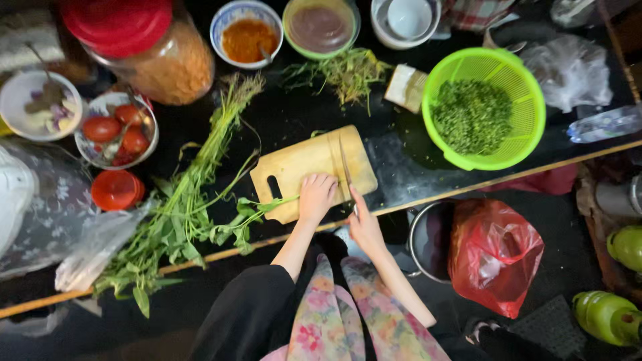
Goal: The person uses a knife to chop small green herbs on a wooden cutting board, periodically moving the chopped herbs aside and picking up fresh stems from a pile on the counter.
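Your left hand (316, 195) is pressing stems (264, 207) flat on the board (307, 164) at the desk's edge; right hand (364, 224) is gripping the knife (346, 168).

Person seen from above, bare forearms and a flowered garment, near a wooden cutting board (314, 170).

Both arms are bare from the elbow down, with no sleeves, watch, rings or bracelets visible. The left hand (316, 195) and right hand (364, 224) show no gloves. Below the cutting board, toward the bottom edge, the person wears a loose garment printed with pink, yellow and pale green flowers. Left of that print, further from the board, lies plain black fabric, smooth and unpatterned, covering the leg or lap.
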